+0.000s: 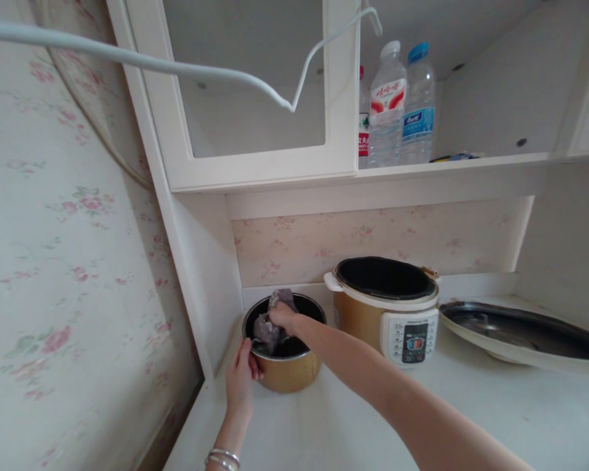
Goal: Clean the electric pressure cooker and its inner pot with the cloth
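Note:
A round inner pot (287, 376), gold outside and dark inside, stands on the white counter. My left hand (243, 366) grips its rim at the near left, thumb over the edge and fingers against the outer wall. Reaching across from the right, my right hand (283, 315) is inside the pot, closed on a greyish-purple cloth (267, 332). Part of the cloth bunches below the hand and part rises above it near the far rim. The fingertips of my right hand are hidden in the cloth.
Right of the pot stands a gold and white electric cooker (358, 317), its lid off. A large lid (510, 350) lies upside down farther right. Overhead are a cabinet door (255, 173), plastic bottles (387, 108) on a shelf, and a white hanger-like rod (216, 70).

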Motion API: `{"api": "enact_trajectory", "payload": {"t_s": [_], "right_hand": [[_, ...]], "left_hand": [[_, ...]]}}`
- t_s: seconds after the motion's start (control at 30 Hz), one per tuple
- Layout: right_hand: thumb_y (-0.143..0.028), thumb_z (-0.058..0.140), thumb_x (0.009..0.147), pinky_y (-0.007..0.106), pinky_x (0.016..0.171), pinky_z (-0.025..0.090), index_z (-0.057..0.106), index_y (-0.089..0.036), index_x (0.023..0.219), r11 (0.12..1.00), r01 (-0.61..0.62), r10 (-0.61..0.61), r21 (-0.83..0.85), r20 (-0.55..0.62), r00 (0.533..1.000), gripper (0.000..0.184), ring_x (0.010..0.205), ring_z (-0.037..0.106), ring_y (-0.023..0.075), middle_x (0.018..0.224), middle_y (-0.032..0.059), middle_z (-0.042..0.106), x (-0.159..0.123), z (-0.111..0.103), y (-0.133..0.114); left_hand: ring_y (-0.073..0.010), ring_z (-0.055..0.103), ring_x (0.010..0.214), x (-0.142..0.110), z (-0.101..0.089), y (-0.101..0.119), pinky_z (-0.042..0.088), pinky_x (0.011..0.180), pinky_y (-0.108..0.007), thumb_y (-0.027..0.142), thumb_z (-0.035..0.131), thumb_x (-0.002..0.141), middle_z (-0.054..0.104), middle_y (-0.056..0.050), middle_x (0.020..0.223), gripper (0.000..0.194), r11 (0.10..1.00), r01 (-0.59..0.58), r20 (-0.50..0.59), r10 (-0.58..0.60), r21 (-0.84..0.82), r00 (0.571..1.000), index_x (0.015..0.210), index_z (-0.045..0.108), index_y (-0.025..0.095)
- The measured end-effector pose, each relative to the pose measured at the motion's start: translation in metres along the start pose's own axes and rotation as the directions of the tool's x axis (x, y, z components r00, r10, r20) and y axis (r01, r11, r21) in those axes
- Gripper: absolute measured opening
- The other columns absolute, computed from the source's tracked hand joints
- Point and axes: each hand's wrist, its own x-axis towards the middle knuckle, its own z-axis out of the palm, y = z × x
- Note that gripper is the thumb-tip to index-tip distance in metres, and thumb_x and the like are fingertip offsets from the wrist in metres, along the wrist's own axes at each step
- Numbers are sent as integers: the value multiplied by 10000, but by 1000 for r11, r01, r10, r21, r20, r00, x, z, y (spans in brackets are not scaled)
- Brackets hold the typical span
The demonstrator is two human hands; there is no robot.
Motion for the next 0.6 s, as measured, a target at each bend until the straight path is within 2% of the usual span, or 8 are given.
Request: {"api": "enact_trajectory", "payload": {"t_s": [0.03,0.1,0.23,0.27,0.33,0.43,0.5,0.6], "right_hand": [[-127,516,824,230,587,497,627,-136,1117,1000,-9,9,7,12,1000,314,785,661,179,971,84,689,-2,-2,2],[-125,601,763,201,595,501,636,-190,1123,998,30,-20,-62,152,988,368,762,661,149,968,25,699,-8,-8,8],[-65,669,632,208,591,507,714,-252,952,919,222,-28,-324,510,860,374,632,649,133,744,-69,699,-11,-24,19],[-54,670,615,227,603,510,726,-235,878,893,248,-12,-376,529,848,324,624,648,145,695,-64,689,-9,-26,21],[-51,657,625,284,673,518,716,-193,745,852,269,-19,-449,488,873,195,693,659,186,668,-20,683,-3,-27,24],[-36,558,725,411,858,470,685,-149,689,784,345,-138,-517,397,908,174,978,625,270,823,102,709,5,-22,25],[-32,504,778,442,973,392,681,-149,717,743,437,-252,-508,392,885,221,1173,521,283,995,147,696,7,-17,23],[-103,529,824,342,1052,328,692,-202,811,694,568,-375,-442,452,810,191,1310,393,203,1200,87,641,8,-16,20]], "left_hand": [[-98,397,392,0,0,0,355,417,-236,593,619,731,416,68,422,443,1000,-10,3,10,13,1000,593,527,182],[-99,392,387,0,0,1,339,409,-232,609,604,732,411,64,403,460,999,-18,-1,19,46,1000,577,525,183],[-100,398,387,-2,1,4,313,396,-223,598,617,721,425,61,405,440,999,8,-23,-7,48,1000,595,536,185],[-100,405,392,-2,1,5,319,399,-222,587,619,727,429,60,413,432,999,12,-18,-12,42,1000,593,529,186],[-101,413,399,-3,1,5,333,405,-222,569,614,742,425,60,420,425,999,18,-1,-18,30,1000,580,510,190],[-97,393,396,-3,2,2,351,409,-225,546,612,754,406,66,421,410,1000,12,1,-12,-6,1000,576,499,193],[-95,382,393,-2,2,0,354,407,-224,532,614,755,401,71,424,387,1000,3,-7,-3,-19,1000,599,512,193],[-98,378,391,0,2,-1,346,395,-220,523,617,754,398,76,420,355,1000,8,-12,-8,-12,1000,653,544,190]]}}
